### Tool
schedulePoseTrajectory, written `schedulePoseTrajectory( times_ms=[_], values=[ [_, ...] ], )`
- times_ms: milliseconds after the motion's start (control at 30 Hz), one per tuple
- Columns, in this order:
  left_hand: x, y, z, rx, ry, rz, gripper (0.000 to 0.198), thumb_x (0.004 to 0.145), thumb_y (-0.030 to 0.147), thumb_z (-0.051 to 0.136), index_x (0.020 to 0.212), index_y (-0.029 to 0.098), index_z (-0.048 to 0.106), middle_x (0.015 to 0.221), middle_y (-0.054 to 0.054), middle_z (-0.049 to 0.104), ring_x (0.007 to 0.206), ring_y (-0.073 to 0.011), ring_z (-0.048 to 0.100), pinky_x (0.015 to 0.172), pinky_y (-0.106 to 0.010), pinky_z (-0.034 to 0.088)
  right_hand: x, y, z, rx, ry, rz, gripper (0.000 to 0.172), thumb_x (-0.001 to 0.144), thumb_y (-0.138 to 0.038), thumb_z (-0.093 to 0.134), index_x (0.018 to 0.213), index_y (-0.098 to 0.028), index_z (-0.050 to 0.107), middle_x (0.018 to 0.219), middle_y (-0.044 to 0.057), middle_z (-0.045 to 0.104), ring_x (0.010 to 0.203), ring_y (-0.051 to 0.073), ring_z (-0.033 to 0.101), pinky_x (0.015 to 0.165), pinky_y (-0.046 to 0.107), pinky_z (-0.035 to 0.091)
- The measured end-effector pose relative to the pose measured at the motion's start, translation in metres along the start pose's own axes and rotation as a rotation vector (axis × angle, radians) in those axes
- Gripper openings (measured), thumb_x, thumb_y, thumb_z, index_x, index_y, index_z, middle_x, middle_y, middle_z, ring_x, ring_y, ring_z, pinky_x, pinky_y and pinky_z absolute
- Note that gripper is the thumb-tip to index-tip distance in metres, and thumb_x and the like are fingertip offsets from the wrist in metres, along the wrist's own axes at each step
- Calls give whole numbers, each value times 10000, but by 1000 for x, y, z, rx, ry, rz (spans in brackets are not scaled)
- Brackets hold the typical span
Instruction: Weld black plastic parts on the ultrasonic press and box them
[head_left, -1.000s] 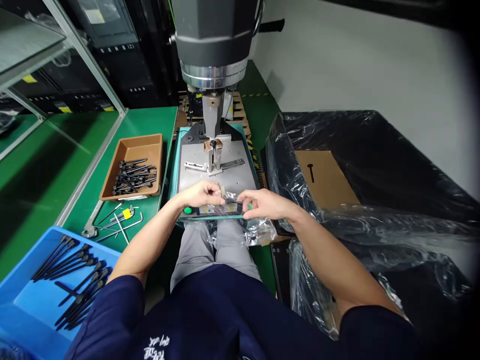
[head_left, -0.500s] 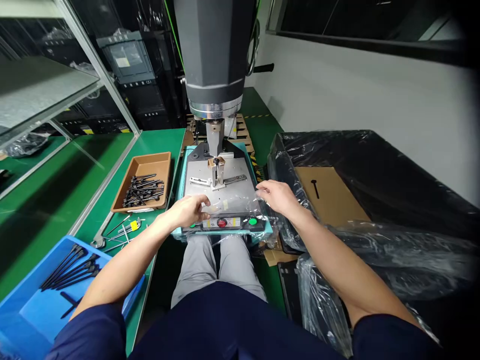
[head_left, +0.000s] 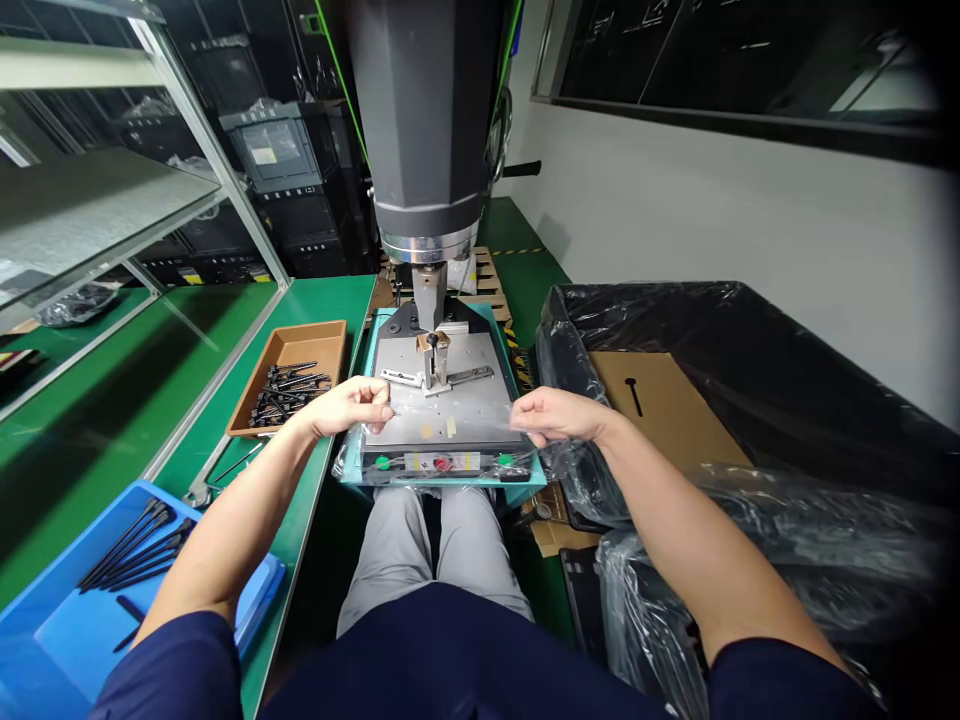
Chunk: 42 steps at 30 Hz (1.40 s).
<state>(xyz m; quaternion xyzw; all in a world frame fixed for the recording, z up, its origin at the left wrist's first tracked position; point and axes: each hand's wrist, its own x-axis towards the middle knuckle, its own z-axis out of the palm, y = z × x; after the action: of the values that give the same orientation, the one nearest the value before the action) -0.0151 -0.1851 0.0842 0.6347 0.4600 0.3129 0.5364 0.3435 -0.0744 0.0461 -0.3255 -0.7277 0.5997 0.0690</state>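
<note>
Clear plastic film (head_left: 480, 416) stretches between my two hands above the front of the machine's metal plate (head_left: 480, 350). My left hand (head_left: 351, 405) pinches its left end, over the plate's left edge. At the right edge my right hand (head_left: 556, 414) grips the other end, fingers curled. The film hangs over the front panel with its red button (head_left: 443, 463) and green button (head_left: 383, 463). A small metal fixture (head_left: 435, 365) stands on the plate, directly beneath the machine's grey head (head_left: 429, 110).
On the green bench at left sit a brown tray (head_left: 247, 385) of black bolt-like parts and a blue bin (head_left: 67, 640) with long black rods. A plastic-lined box (head_left: 720, 300) at right holds cardboard (head_left: 675, 410) with one black part (head_left: 634, 396) on it. Shelving (head_left: 255, 220) stands at left.
My left hand has moved slightly left and up, and its fingers have closed on the film. My right hand's fingers have curled in tighter. The film is now pulled straighter between them.
</note>
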Motion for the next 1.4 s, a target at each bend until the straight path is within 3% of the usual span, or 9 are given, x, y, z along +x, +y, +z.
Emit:
schedulePoseTrajectory(
  times_ms=[167,233,367,467,733,1000,1200,1300,1400],
  values=[
    [0,-1,-16,243,-48,-127,362,694,467,774,722,149,605,607,29,527,563,-91,431,549,-214,316,-11,-12,-15,-60,-10,-8,435,761,-587,704,807,-155,677,505,8,621,329,57,308,361,199,193],
    [2,-1,-21,248,-116,-175,353,678,455,787,718,133,647,631,9,567,588,-103,469,572,-220,344,-6,-15,-19,-84,0,-71,408,753,-559,715,818,-157,699,629,41,682,412,89,444,420,217,326],
    [22,-8,-31,195,-62,-144,350,623,435,821,695,134,656,653,-1,602,602,-117,503,588,-230,378,29,-16,-22,-233,283,-218,302,687,-477,756,714,-178,727,840,72,728,790,213,636,710,308,490],
    [51,-19,-43,328,56,-108,366,542,410,860,667,145,642,611,34,563,561,-94,451,552,-215,346,64,-13,-25,-178,499,-235,275,689,-446,743,748,-179,721,758,56,706,707,191,610,640,292,475],
    [105,-50,-84,-47,111,-90,474,480,454,901,690,129,627,541,43,514,489,-62,389,492,-199,266,126,0,-60,254,456,-76,486,576,-585,809,719,-148,649,461,-57,403,398,62,281,379,215,94],
    [144,-77,-118,-222,190,-57,468,608,530,829,747,124,643,574,-13,592,413,-44,339,427,-202,192,177,4,-91,224,605,-260,579,605,-698,767,828,-174,668,529,-45,454,476,97,380,425,219,240],
    [178,-77,-138,287,424,-72,213,710,335,719,728,135,648,661,-41,634,576,-131,538,564,-244,420,211,2,-110,-100,716,-140,484,784,-666,597,753,-185,642,518,-32,497,435,101,362,424,240,257],
    [179,-69,-120,752,714,91,113,789,201,603,847,160,692,931,-89,693,879,-212,626,798,-325,492,219,7,-111,-193,760,-83,447,846,-600,555,684,-186,603,557,-12,553,452,108,407,436,243,284],
    [177,-61,-82,867,686,382,224,900,202,480,980,179,688,1104,-91,686,1064,-220,610,962,-351,467,227,13,-108,-255,782,-27,416,865,-525,571,626,-185,577,554,-1,573,484,124,471,459,241,308]
  ],
)
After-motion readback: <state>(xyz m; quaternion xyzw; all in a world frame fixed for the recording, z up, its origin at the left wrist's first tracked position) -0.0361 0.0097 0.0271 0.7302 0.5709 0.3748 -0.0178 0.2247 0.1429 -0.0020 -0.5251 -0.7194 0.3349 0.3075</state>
